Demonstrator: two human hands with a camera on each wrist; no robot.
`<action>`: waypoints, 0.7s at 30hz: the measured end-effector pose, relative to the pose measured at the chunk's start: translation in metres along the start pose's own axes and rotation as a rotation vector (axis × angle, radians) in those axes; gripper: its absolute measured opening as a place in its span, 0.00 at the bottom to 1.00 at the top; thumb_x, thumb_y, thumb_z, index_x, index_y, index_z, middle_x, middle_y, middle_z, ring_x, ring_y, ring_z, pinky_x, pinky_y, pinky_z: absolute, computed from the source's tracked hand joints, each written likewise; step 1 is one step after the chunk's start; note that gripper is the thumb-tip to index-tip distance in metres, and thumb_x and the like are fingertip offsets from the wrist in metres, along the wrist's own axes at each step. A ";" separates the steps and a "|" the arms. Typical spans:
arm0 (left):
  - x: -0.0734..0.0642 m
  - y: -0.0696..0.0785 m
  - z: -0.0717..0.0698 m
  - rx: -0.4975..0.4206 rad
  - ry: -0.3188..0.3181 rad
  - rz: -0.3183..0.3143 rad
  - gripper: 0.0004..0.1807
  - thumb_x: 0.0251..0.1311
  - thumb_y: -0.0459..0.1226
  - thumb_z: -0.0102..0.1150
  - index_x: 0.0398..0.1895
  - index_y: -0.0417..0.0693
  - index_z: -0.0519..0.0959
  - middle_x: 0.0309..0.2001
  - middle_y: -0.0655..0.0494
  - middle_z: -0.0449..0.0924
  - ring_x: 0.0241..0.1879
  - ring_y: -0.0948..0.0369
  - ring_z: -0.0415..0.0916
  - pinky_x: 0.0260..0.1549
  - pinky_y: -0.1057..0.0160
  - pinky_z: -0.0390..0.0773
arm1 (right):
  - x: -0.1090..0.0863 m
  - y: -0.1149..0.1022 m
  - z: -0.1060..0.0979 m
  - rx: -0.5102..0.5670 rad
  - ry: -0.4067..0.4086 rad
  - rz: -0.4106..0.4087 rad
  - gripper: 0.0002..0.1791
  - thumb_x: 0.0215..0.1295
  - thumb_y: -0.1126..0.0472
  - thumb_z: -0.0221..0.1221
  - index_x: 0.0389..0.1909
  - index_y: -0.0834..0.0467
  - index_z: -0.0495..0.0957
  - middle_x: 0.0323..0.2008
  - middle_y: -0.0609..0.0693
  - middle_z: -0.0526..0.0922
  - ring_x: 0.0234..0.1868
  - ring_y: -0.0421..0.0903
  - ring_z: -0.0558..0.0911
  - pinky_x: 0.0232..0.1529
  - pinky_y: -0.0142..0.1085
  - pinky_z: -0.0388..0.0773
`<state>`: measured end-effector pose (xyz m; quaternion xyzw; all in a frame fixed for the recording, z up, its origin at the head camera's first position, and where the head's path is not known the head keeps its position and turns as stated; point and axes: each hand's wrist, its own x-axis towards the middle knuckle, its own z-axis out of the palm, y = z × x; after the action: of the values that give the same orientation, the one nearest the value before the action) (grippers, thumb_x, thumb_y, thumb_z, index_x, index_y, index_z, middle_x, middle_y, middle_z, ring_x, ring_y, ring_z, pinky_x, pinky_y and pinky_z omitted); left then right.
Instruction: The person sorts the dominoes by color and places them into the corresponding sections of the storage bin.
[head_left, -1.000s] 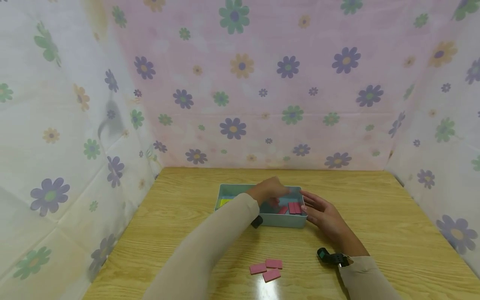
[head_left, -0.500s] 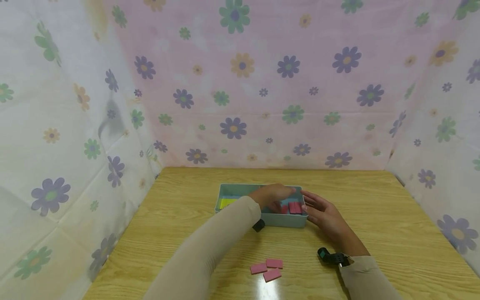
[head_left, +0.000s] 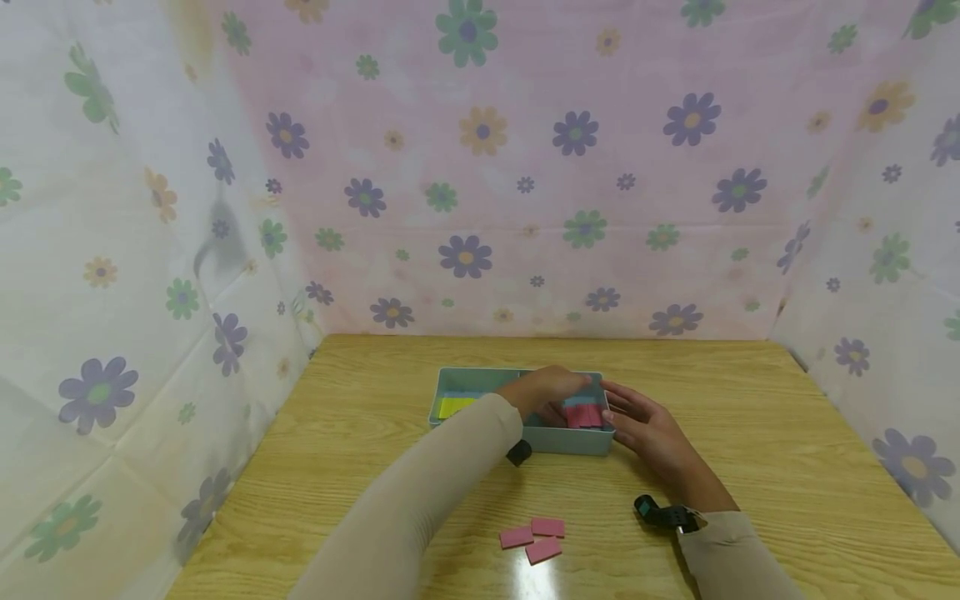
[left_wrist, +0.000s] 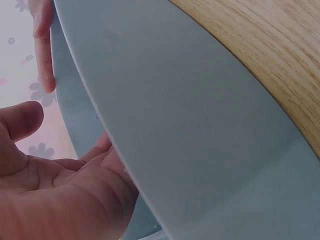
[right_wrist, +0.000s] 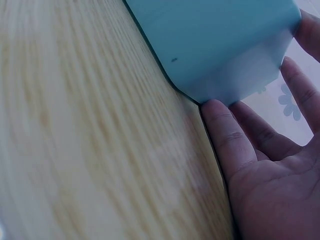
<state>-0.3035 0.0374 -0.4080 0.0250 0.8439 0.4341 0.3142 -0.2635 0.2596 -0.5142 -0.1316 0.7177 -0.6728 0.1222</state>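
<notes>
A pale blue-green box (head_left: pixel 566 442) with a divider stands on the table. My left hand (head_left: pixel 546 389) reaches into its right compartment, beside pink rectangular tiles (head_left: pixel 588 416). In the left wrist view, the thumb of the left hand (left_wrist: pixel 75 195) stands apart from the fingers, whose tips are hidden behind the box wall. My right hand (head_left: pixel 660 437) rests against the right end of the box. The right wrist view shows fairly straight fingers (right_wrist: pixel 227 132) touching the outside of that end.
Yellow tiles (head_left: pixel 453 407) lie in the left compartment, partly covered by the left sleeve (head_left: pixel 435 492). Three pink tiles (head_left: pixel 543 550) lie on the wooden table (head_left: pixel 360 433) in front of the box. Flowered cloth (head_left: pixel 532 208) encloses the back and sides.
The left hand has lowered slightly inside the box. A pink tile near its fingers has shifted and now lies against the other pink tiles. The right hand stays put.
</notes>
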 end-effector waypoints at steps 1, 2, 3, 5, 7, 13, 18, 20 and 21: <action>0.000 0.000 0.000 -0.003 0.003 0.003 0.35 0.77 0.58 0.48 0.74 0.43 0.70 0.70 0.45 0.74 0.56 0.44 0.83 0.58 0.47 0.82 | 0.000 0.000 0.000 0.002 0.000 0.000 0.35 0.78 0.54 0.58 0.81 0.45 0.59 0.79 0.59 0.59 0.72 0.48 0.72 0.60 0.33 0.80; 0.000 0.000 0.000 -0.003 0.006 0.005 0.35 0.77 0.58 0.48 0.74 0.43 0.71 0.70 0.45 0.74 0.57 0.45 0.82 0.57 0.48 0.82 | 0.000 0.000 0.000 0.002 0.000 0.000 0.35 0.78 0.54 0.58 0.81 0.45 0.59 0.79 0.59 0.59 0.72 0.48 0.72 0.60 0.33 0.80; 0.000 0.000 0.000 -0.006 0.009 0.004 0.35 0.77 0.58 0.48 0.74 0.43 0.71 0.70 0.45 0.75 0.57 0.45 0.82 0.57 0.48 0.83 | 0.000 0.000 0.000 0.001 -0.001 0.000 0.35 0.78 0.54 0.58 0.81 0.45 0.59 0.80 0.59 0.59 0.73 0.49 0.72 0.60 0.33 0.80; 0.000 0.000 0.000 -0.019 0.007 0.004 0.35 0.77 0.57 0.48 0.74 0.42 0.71 0.69 0.44 0.75 0.57 0.44 0.82 0.56 0.48 0.83 | -0.001 0.000 0.000 0.004 -0.001 0.000 0.35 0.78 0.54 0.58 0.81 0.45 0.59 0.80 0.59 0.59 0.73 0.49 0.72 0.60 0.32 0.80; 0.001 0.000 0.000 -0.015 0.006 0.006 0.35 0.77 0.57 0.48 0.74 0.42 0.71 0.68 0.42 0.76 0.56 0.44 0.82 0.56 0.49 0.83 | -0.001 -0.001 0.001 0.003 -0.002 0.000 0.35 0.78 0.54 0.58 0.81 0.45 0.58 0.80 0.59 0.59 0.73 0.49 0.72 0.60 0.33 0.80; 0.004 -0.001 0.000 -0.015 0.008 0.004 0.35 0.77 0.57 0.49 0.73 0.41 0.71 0.63 0.39 0.79 0.53 0.44 0.84 0.55 0.48 0.84 | -0.001 -0.002 0.001 -0.010 0.003 0.004 0.35 0.78 0.53 0.59 0.81 0.45 0.58 0.80 0.59 0.59 0.73 0.49 0.72 0.61 0.34 0.80; 0.003 0.001 -0.002 -0.006 0.032 -0.015 0.35 0.75 0.57 0.52 0.72 0.41 0.73 0.60 0.38 0.80 0.50 0.43 0.84 0.52 0.48 0.85 | -0.001 0.000 0.001 -0.008 0.007 0.013 0.35 0.78 0.52 0.58 0.81 0.44 0.59 0.80 0.58 0.59 0.74 0.52 0.71 0.61 0.34 0.80; 0.001 0.003 -0.004 0.009 0.036 -0.010 0.35 0.75 0.57 0.53 0.71 0.41 0.73 0.56 0.36 0.82 0.48 0.43 0.84 0.51 0.48 0.85 | -0.002 0.000 0.001 -0.006 0.005 0.012 0.35 0.78 0.52 0.58 0.81 0.45 0.58 0.80 0.58 0.59 0.75 0.55 0.69 0.62 0.35 0.80; 0.000 0.003 -0.005 0.014 0.036 -0.004 0.35 0.74 0.57 0.54 0.71 0.40 0.73 0.55 0.35 0.82 0.47 0.43 0.84 0.51 0.48 0.85 | -0.002 0.000 0.001 -0.003 0.004 0.011 0.35 0.78 0.52 0.58 0.82 0.45 0.58 0.80 0.58 0.59 0.75 0.56 0.68 0.62 0.35 0.80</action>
<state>-0.3070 0.0357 -0.4032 0.0176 0.8525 0.4281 0.2996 -0.2618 0.2593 -0.5138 -0.1265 0.7197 -0.6713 0.1242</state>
